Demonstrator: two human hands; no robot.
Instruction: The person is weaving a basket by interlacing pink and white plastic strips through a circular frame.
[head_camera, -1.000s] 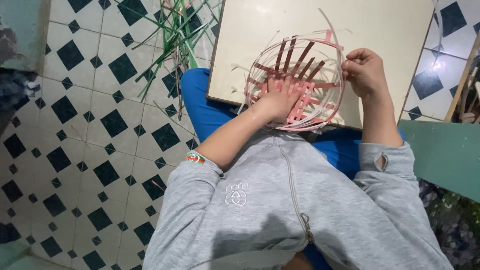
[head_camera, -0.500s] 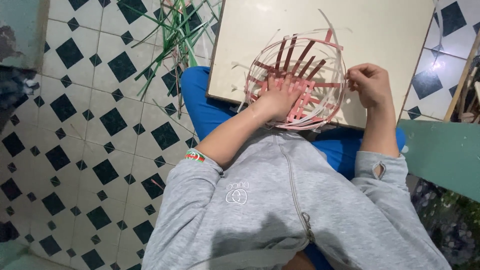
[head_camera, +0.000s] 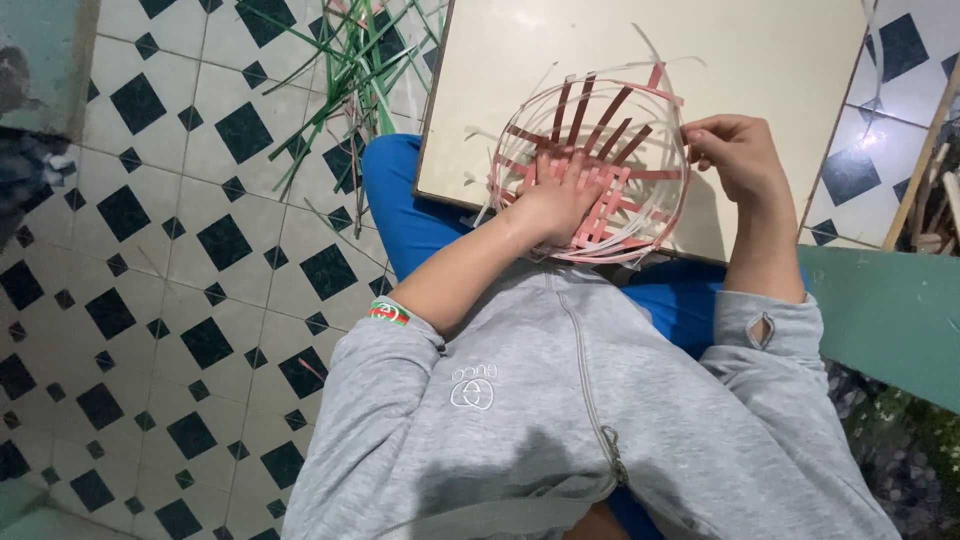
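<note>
A small half-woven basket (head_camera: 640, 110) of pink, dark red and white strips sits on a cream board (head_camera: 760, 60) across my lap. My left hand (head_camera: 555, 195) lies flat inside the basket, fingers spread, pressing on the woven pink base. My right hand (head_camera: 735, 150) is at the basket's right rim, with its fingers pinched on a pale strip that runs round the rim. Loose white strip ends stick up and out from the weave.
A bundle of green strips (head_camera: 350, 70) lies on the black-and-white tiled floor (head_camera: 150, 260) to the upper left. A green bench edge (head_camera: 880, 310) is at the right, with wooden sticks (head_camera: 930, 170) leaning beyond it.
My right hand has slid down the right rim of the basket, from the upper right toward the side. My left hand stays pressed on the base.
</note>
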